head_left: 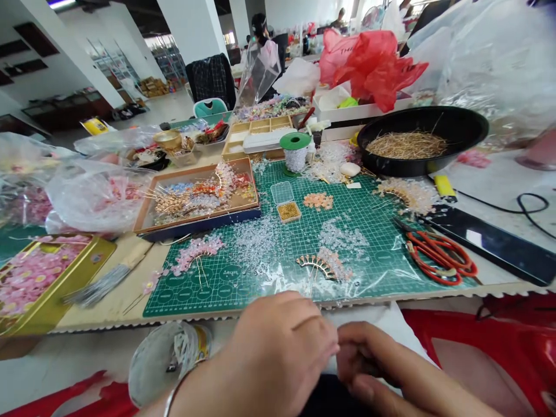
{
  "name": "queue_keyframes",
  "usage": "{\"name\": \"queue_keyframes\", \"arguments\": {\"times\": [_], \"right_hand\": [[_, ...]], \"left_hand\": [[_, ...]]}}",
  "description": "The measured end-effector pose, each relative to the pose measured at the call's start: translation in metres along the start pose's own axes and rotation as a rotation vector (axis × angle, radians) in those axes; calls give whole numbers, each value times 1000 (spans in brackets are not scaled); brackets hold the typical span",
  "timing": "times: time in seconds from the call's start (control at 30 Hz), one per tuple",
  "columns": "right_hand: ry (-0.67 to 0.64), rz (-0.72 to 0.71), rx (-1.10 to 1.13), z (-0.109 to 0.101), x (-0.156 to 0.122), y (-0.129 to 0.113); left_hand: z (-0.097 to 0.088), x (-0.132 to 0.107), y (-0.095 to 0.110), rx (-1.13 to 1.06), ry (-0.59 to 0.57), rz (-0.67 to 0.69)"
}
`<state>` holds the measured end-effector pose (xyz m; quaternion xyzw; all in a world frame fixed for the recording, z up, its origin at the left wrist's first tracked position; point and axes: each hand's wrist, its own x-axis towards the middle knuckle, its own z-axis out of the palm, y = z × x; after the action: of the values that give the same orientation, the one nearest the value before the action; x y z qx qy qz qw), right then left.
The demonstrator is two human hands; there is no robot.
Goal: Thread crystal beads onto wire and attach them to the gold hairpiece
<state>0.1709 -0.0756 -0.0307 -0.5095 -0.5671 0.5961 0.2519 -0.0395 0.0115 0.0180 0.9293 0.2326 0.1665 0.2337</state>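
Observation:
My left hand [284, 341] is in front of the table edge, its back turned up and its fingers curled together. My right hand [377, 359] faces it close by, fingers bent inward. Anything between the fingers is hidden. Just beyond, on the green cutting mat [256, 289], lies a gold hair comb [324, 263] partly covered in pale pink and clear beads. Loose clear beads [256, 243] are spread to its left, with more clear beads [343, 236] behind it. Peach beads [318, 200] form a small heap near a little box of gold beads [287, 211]. A pink beaded hairpiece [197, 255] lies at left.
Red-handled pliers [441, 255] and a black phone [495, 240] lie at right, below a black bowl [473, 130] of gold pins. A spool [295, 156] stands at the back. A box of hairpieces [143, 217] and a gold tin [93, 255] are at left.

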Motion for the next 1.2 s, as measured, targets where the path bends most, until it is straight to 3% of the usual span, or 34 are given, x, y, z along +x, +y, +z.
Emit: {"name": "queue_keyframes", "arguments": {"times": [0.1,0.2,0.3,0.43,0.53,0.73,0.97,1.2], "right_hand": [[170,36,114,-4,6,0],[300,61,225,-8,7,9],[330,48,366,-11,9,14],[308,82,387,-18,16,8],[243,94,385,-24,20,6],[182,119,578,-29,28,13],[187,162,1046,-29,33,4],[201,147,1135,-18,36,-4]], "left_hand": [[5,21,-2,-27,-56,43],[-1,52,-22,-36,11,26],[-3,94,-58,181,71,-142],[14,147,-105,337,-107,-138],[30,168,-122,371,-199,-101],[36,176,-126,398,-280,-43],[32,179,-129,381,-351,24],[30,173,-136,383,-369,22]]}}
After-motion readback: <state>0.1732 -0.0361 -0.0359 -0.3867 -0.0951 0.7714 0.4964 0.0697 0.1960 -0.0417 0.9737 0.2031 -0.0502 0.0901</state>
